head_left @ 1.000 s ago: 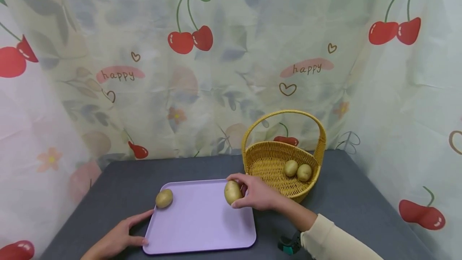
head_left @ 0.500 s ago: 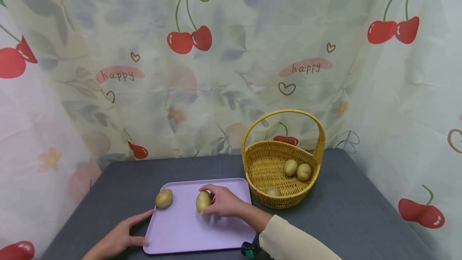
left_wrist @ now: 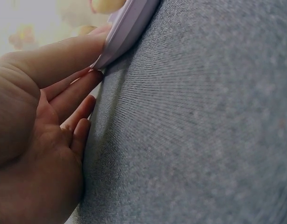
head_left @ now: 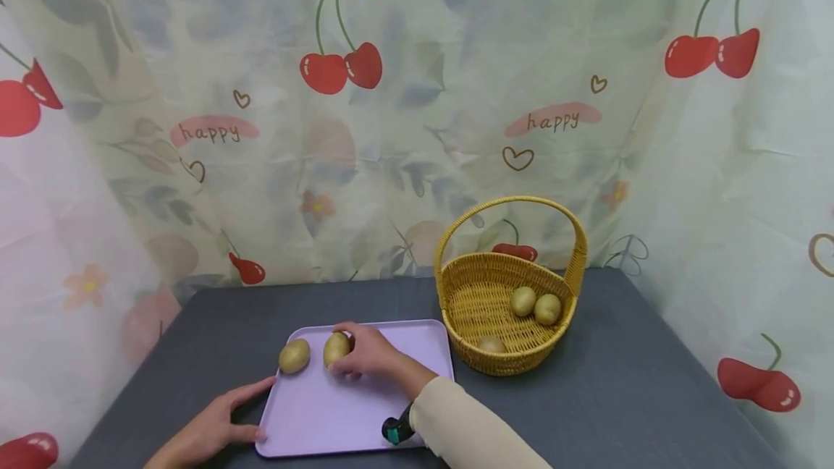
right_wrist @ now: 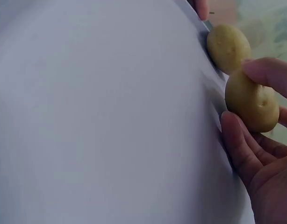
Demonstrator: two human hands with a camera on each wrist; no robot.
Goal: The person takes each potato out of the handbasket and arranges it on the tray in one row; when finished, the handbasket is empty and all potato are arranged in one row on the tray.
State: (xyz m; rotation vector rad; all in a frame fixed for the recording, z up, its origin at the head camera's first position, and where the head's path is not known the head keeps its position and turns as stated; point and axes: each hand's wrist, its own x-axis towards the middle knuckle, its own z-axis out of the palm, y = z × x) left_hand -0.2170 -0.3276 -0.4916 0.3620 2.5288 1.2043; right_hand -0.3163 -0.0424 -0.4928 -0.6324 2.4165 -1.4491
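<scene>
My right hand (head_left: pixel 370 353) holds a potato (head_left: pixel 335 351) between thumb and fingers, at the back left part of a lilac tray (head_left: pixel 326 415). Just left of it another potato (head_left: pixel 295 356) lies in the tray's back left corner. In the right wrist view the held potato (right_wrist: pixel 252 103) appears close to the lying potato (right_wrist: pixel 228 48); whether they touch I cannot tell. My left hand (head_left: pixel 218 415) rests at the tray's left edge with fingers extended. The left wrist view shows its thumb and fingertips touching the tray rim (left_wrist: pixel 120 42).
A yellow wicker basket (head_left: pixel 478 302) with a tall handle stands right of the tray. Inside it are two potatoes (head_left: pixel 536 305) at the right and one (head_left: pixel 491 344) near the front wall. A dark grey cloth (head_left: pixel 619 382) covers the table, and a printed curtain (head_left: pixel 417 129) hangs behind.
My right hand has carried the potato leftward from beside the basket, across the tray, to near the other potato. The left hand has stayed at the tray's edge.
</scene>
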